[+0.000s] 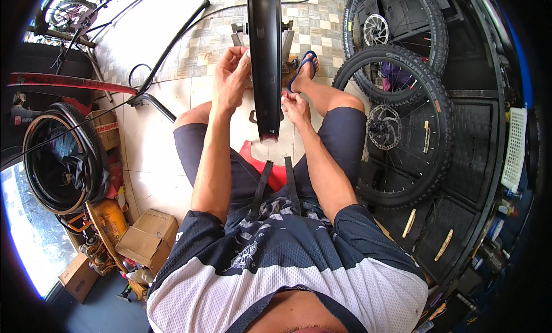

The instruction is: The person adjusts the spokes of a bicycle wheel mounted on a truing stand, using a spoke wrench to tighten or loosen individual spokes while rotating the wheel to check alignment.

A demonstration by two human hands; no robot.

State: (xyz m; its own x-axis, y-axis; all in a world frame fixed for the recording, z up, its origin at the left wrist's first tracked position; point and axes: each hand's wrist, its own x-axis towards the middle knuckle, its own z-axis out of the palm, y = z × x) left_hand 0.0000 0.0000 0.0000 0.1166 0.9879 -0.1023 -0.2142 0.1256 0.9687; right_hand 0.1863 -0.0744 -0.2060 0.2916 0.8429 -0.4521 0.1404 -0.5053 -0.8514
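Person's L hand [230,80], upper ctr of frame, fingers curled beside blk wheel rim [267,68]; R hand [296,110], rt of rim, fingers bent; can't tell if either's gripping.

Your jersey [287,270] has white lettering, approx 6–7 o'clock; red print on upper carton [104,129], 9 o'clock; pale letters on nearer MTB tyre [397,56], 1–2 o'clock.

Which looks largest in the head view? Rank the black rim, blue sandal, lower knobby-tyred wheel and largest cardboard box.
1. Lower knobby-tyred wheel
2. Black rim
3. Largest cardboard box
4. Blue sandal
By apparent size only; the rim shows nearly edge-on.
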